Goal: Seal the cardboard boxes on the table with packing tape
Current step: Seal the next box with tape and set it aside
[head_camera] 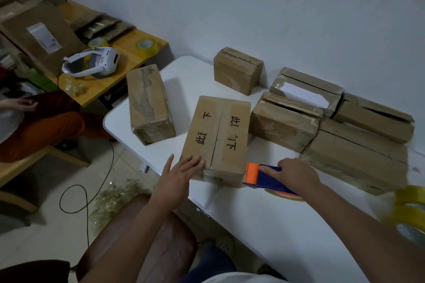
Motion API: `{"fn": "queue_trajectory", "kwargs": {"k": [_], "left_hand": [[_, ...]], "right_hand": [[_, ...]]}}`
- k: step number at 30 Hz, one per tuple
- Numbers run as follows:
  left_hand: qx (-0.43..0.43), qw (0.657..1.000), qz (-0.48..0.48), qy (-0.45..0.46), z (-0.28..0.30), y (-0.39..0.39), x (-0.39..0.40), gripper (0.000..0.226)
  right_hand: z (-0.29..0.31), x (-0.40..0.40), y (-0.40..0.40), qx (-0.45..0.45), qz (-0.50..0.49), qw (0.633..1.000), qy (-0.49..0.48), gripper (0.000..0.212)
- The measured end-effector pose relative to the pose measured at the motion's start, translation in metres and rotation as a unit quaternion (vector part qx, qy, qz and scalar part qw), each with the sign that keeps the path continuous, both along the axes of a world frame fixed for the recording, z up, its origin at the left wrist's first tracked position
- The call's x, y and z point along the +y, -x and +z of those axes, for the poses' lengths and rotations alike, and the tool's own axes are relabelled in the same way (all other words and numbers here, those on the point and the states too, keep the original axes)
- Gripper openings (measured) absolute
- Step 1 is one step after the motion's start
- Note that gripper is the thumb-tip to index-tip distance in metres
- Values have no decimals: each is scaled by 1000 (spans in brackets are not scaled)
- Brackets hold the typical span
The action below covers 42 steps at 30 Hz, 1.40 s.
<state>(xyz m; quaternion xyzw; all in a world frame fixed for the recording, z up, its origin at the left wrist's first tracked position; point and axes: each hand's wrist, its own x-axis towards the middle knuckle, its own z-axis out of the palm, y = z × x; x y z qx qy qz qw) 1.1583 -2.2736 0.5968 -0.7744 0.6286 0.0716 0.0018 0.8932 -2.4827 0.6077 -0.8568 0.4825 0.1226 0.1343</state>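
A cardboard box with black handwriting [218,135] lies flat on the white table [264,218], its centre seam facing up. My left hand [184,167] presses flat on the box's near left corner, fingers straight. My right hand [296,173] grips a blue tape dispenser [269,179] with an orange front, held against the box's near right corner, index finger along its top. A roll of yellowish tape shows under the dispenser. Several other boxes stand on the table: a taped one [149,103] to the left, a small one [238,70] at the back.
Several open-flapped boxes [345,126] crowd the right side against the wall. Yellow tape rolls [409,211] sit at the right edge. A wooden side table [128,53] holds a white headset [92,63], tape rolls and flattened cardboard. Another person sits at left. A cable and tape scraps lie on the floor.
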Motion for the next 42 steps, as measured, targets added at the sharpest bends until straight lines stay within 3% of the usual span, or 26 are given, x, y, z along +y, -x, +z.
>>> {"fn": "queue_trajectory", "kwargs": {"k": [4,7,12,20,29,33,36,42], "left_hand": [[41,996,-67,46,25,10,-45,54],[70,987,-147,-9,23,39,-94,52],[-13,970,-233,-69,-6,43,-117,59],[-14,972,-230,-45,-23,38,-117,63],[-20,972,-229,-55,-21,40,-118,63],[-19,972,-228,-51,-17,38,-117,63],[-27,973,-224,-46,-18,38,-116,62],[-8,974,-223,-37,-18,36,-116,68]], "right_hand": [[2,2,3,-11,-21,999,-35,71],[3,2,7,-25,-27,997,-64,73],[3,0,22,-51,-31,992,-111,79],[10,0,39,-71,-17,994,-87,88],[8,0,48,-63,-9,995,-79,75],[10,-8,68,-50,-3,996,-73,86],[14,-14,82,-44,-10,994,-98,88],[17,-18,87,-24,-19,975,-221,64]]}}
